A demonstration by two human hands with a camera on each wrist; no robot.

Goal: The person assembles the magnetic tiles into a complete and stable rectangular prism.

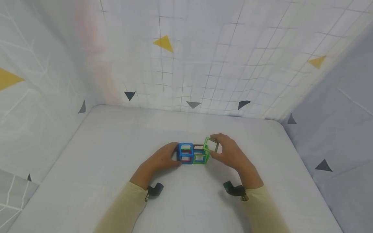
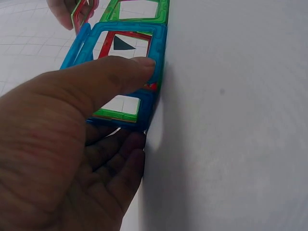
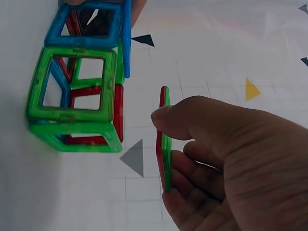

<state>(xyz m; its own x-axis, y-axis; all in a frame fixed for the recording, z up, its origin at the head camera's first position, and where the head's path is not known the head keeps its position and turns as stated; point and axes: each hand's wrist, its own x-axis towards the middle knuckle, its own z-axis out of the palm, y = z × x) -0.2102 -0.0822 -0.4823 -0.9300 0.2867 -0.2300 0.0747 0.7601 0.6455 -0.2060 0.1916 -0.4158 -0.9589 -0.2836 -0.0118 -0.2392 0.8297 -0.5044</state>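
Two joined boxes of square magnetic tiles stand on the white table. The left box (image 1: 186, 155) has blue tiles on its top and front; the right box (image 3: 72, 120) has green tiles on its front and right side, with red and blue ones behind. My left hand (image 1: 163, 157) grips the left box from the left, thumb (image 2: 130, 72) on its blue front and fingers behind. Between thumb and fingers, my right hand (image 1: 231, 152) pinches a square magnetic tile (image 3: 166, 144) at the top right of the right box. Its edge shows red on one side, green on the other.
The white tabletop (image 1: 186, 200) spreads around the boxes. A pale cloth backdrop (image 1: 198, 58) with grid lines and triangles rises behind it and at both sides. Small black devices (image 1: 233, 188) sit at both wrists, beside beige sleeves (image 1: 122, 207).
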